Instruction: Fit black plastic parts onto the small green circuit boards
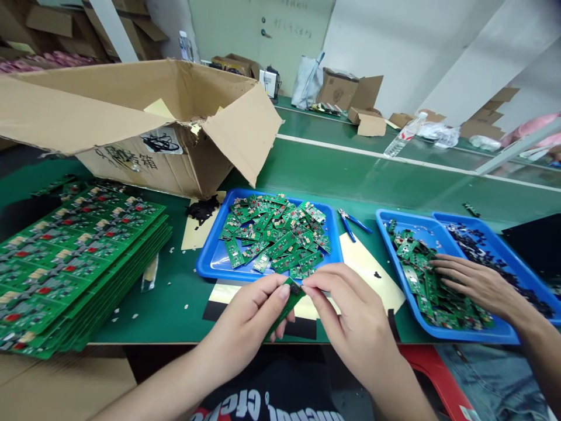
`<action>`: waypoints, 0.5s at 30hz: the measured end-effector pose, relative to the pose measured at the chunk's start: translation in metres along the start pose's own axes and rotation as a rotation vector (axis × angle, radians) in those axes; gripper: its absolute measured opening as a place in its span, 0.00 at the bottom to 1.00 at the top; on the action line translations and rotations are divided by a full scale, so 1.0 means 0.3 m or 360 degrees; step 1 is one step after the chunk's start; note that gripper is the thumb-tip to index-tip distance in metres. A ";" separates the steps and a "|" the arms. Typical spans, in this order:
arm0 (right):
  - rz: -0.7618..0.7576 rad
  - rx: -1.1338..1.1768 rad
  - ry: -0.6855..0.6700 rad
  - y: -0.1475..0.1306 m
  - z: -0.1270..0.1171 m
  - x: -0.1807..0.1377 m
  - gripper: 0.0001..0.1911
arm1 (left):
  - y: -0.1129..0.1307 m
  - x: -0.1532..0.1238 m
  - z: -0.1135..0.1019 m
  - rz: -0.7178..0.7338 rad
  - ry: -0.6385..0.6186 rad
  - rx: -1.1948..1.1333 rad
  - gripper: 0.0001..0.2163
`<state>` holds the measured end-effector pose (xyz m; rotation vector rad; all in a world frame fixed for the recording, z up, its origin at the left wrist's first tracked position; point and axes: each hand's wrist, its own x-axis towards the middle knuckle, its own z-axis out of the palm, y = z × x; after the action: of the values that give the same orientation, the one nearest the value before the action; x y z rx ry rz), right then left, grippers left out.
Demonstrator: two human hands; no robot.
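Near a shallow blue plastic tray (215, 258), a green rectangular circuit board (288, 303) is being gripped by the left hand (249, 309), seemingly for steadiness, while its far end is being met by the right hand (356, 313); whether anything is being pinched there cannot be told.

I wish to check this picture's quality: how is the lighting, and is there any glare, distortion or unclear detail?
Head view: lighting looks soft and fairly even; head view: pale sheen on the green panel; head view: the board stack looks stretched toward the left edge, probably wide-angle distortion; head view: tiny parts on the held board are too small to make out.
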<state>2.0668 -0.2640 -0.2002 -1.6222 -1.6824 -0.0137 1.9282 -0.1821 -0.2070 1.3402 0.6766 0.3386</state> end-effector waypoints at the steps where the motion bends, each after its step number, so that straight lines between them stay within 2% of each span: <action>1: -0.0023 -0.0046 0.0018 -0.002 0.001 0.002 0.08 | 0.001 0.001 -0.004 0.0002 -0.0024 0.0027 0.13; 4: -0.0109 -0.0147 0.0040 -0.002 0.005 0.004 0.07 | 0.008 0.006 -0.021 0.0015 -0.0136 0.0160 0.13; 10: -0.0295 -0.0152 -0.0086 0.017 0.017 0.010 0.09 | 0.017 0.015 -0.041 0.0108 -0.0240 0.0510 0.13; 12: -0.0319 -0.0054 -0.0085 0.018 0.018 0.014 0.12 | 0.007 0.016 -0.037 0.0230 -0.0221 0.0626 0.12; 15: -0.0265 0.0171 0.0033 0.013 -0.003 0.005 0.23 | -0.020 0.019 -0.035 0.0537 -0.0053 0.0881 0.12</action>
<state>2.0707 -0.2625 -0.2006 -1.3960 -1.7674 -0.0222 1.9251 -0.1720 -0.2151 1.9938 0.5316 0.4142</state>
